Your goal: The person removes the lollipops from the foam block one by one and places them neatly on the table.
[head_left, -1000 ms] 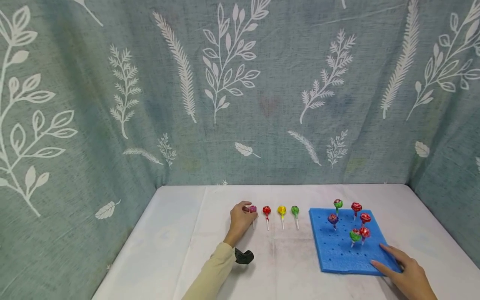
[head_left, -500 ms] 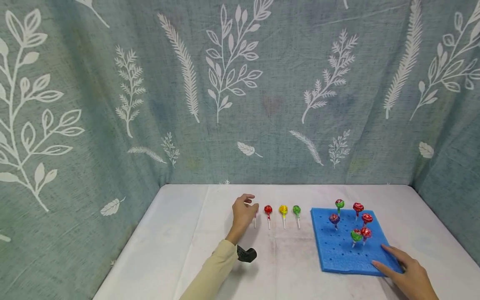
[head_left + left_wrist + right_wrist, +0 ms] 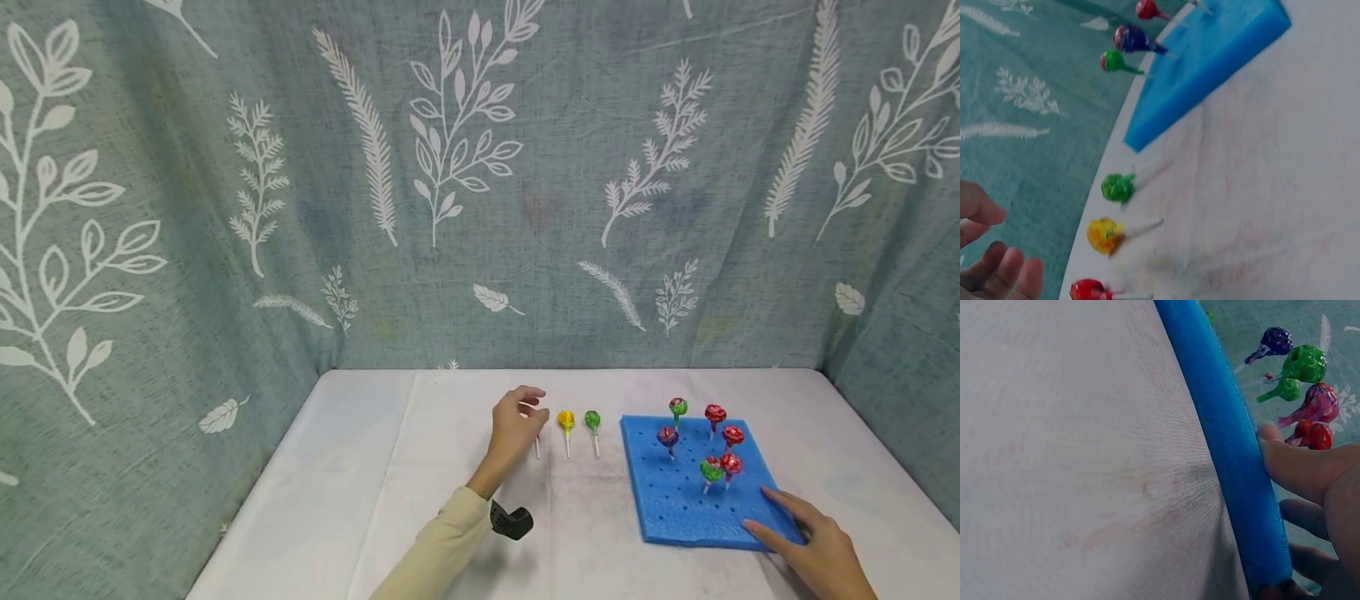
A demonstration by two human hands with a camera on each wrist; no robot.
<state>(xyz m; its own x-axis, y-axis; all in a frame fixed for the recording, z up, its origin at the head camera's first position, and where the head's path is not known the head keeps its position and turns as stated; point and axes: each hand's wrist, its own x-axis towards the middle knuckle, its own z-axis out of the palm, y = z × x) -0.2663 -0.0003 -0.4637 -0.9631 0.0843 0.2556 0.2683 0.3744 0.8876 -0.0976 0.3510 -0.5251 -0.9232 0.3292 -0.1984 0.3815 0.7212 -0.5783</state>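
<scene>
My left hand (image 3: 517, 429) hovers over the row of lollipops, covering most of the red lollipop (image 3: 1088, 290); only its white stick shows in the head view. Nothing lies between the loosely bent fingers (image 3: 1029, 278). To the right of that hand, a yellow lollipop (image 3: 566, 420) and a green lollipop (image 3: 592, 420) lie flat. My right hand (image 3: 817, 546) holds the near right corner of a blue foam board (image 3: 675, 517), thumb and fingers on its two sides. Several lollipops, among them a purple one (image 3: 667, 437) and a red one (image 3: 716, 413), stand upright in the board.
A white cloth covers the table (image 3: 360, 467). Patterned grey-green curtain (image 3: 525, 250) closes off the back and both sides. Rows of small holes run across the board. A black wrist device (image 3: 512, 522) sticks out under the left sleeve (image 3: 438, 546).
My left hand has moved right, from the pink lollipop to above the red one; the pink one is now out of sight behind it. My right hand and the board have stayed put.
</scene>
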